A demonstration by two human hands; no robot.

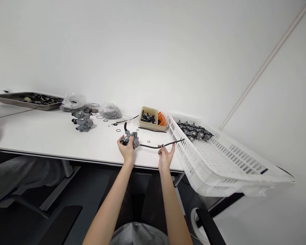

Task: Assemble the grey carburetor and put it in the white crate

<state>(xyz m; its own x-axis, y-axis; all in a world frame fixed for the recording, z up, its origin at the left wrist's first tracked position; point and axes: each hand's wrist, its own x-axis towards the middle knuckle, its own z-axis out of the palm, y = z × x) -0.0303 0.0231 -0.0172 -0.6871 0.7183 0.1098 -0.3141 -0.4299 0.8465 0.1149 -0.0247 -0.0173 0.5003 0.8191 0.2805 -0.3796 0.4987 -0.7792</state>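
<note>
Carburetor [131,139], rigid metal, gripped in my left hand [127,149]; limp rubber hose [156,146] pinched by my right hand [165,156] mid-length.

Two bare forearms stretch forward from the bottom edge, nearly parallel and close together. The left hand [126,147] is cupped, fingers curled shut in a grip, thumb on the near side. The right hand [165,154] is raised — thumb and fingertips pinched together, palm facing away, wrist straight.
</note>
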